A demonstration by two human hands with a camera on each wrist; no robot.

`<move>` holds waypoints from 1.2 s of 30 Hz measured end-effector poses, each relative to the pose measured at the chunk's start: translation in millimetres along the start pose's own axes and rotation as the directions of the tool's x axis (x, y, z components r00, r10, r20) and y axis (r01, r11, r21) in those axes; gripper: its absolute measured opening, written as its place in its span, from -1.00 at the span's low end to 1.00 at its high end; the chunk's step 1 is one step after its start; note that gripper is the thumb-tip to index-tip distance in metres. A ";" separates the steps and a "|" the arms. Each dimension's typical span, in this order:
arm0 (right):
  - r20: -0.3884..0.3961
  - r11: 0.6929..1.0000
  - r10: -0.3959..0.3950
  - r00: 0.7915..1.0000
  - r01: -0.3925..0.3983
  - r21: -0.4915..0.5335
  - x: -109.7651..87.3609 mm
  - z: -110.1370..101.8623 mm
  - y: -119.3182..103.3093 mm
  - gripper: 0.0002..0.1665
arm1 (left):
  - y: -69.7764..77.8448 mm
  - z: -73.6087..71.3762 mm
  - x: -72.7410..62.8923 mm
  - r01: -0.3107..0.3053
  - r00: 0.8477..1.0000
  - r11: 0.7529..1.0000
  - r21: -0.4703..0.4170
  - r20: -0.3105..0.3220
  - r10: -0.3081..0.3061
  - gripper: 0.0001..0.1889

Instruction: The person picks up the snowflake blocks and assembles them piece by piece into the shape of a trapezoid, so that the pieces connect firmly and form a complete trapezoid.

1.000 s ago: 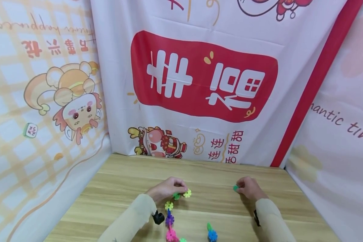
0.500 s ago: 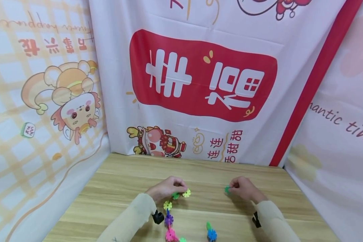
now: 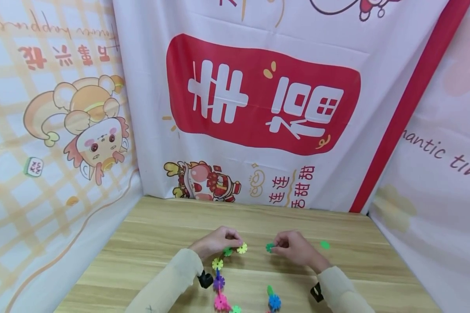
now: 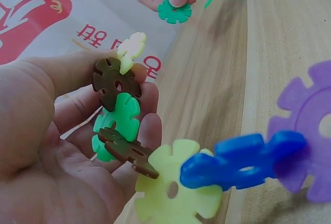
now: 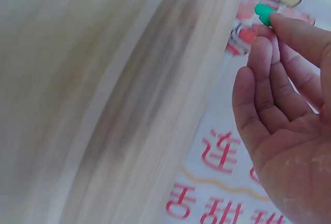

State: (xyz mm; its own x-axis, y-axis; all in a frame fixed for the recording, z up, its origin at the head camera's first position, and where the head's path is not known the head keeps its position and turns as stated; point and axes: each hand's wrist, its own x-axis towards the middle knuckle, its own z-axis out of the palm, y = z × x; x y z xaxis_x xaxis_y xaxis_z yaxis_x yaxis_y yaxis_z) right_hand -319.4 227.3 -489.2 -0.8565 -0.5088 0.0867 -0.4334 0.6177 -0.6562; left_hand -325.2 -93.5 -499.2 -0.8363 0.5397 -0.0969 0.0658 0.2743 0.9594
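My left hand point(image 3: 216, 243) grips the far end of a chain of notched plastic snowflake discs. In the left wrist view, the brown disc point(image 4: 111, 81) sits between thumb and fingers, with a pale yellow disc point(image 4: 132, 47) slotted into its tip. Beyond it run a green disc point(image 4: 124, 118), a second brown one, another yellow disc point(image 4: 173, 177), a blue disc point(image 4: 240, 159) and a purple disc point(image 4: 292, 125). My right hand point(image 3: 297, 250) pinches a green snowflake disc point(image 5: 265, 14) by its edge, a short gap to the right of the chain's yellow end.
A loose green disc point(image 3: 325, 244) lies on the wooden table point(image 3: 172, 217) right of my right hand. Nearer the body are a pink disc point(image 3: 220, 301) of the chain and a blue disc point(image 3: 274, 301) joined to green. Printed cloth point(image 3: 152, 130) hangs behind the table.
My right hand has moved left with the green disc, closer to the chain's yellow end. A loose green disc has come into sight behind it. The left hand has stayed nearly still.
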 end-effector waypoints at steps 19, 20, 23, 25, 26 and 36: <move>-0.083 0.971 -0.226 0.971 0.231 0.054 18.5 35.3 -37.8 -0.94 | -2.6 1.5 2.6 0.029 1.000 0.999 -0.029 -0.006 -0.029 -0.84; -0.083 0.970 -0.232 0.969 0.236 0.053 18.8 36.1 -38.0 -0.94 | -2.7 1.7 2.6 0.031 1.000 0.999 -0.031 -0.004 -0.031 -0.85; -0.088 0.967 -0.248 0.965 0.252 0.034 19.0 38.1 -39.6 -0.94 | -3.3 2.5 2.9 0.030 1.000 0.999 -0.037 0.000 -0.030 -0.86; -0.100 0.964 -0.265 0.959 0.267 0.013 18.9 39.1 -41.4 -0.95 | -3.8 3.1 2.9 0.024 1.000 0.999 -0.044 0.002 -0.024 -0.87; -0.108 0.962 -0.269 0.957 0.271 0.003 18.7 39.4 -42.6 -0.95 | -3.8 3.4 3.0 0.023 1.000 0.998 -0.055 0.004 -0.023 -0.87; -0.193 0.927 -0.375 0.907 0.369 -0.069 15.8 44.9 -49.6 -0.96 | -2.2 6.4 3.9 0.027 0.999 0.992 -0.123 -0.028 -0.031 -0.84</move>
State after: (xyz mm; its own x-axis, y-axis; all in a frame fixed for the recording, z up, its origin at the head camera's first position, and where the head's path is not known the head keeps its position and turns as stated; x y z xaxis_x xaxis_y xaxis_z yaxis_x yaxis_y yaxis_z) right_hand -298.9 161.7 -489.0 -0.6680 -0.5775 0.4694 -0.7371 0.4262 -0.5245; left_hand -325.1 -86.9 -503.3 -0.8528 0.5086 -0.1189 -0.0243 0.1888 0.9817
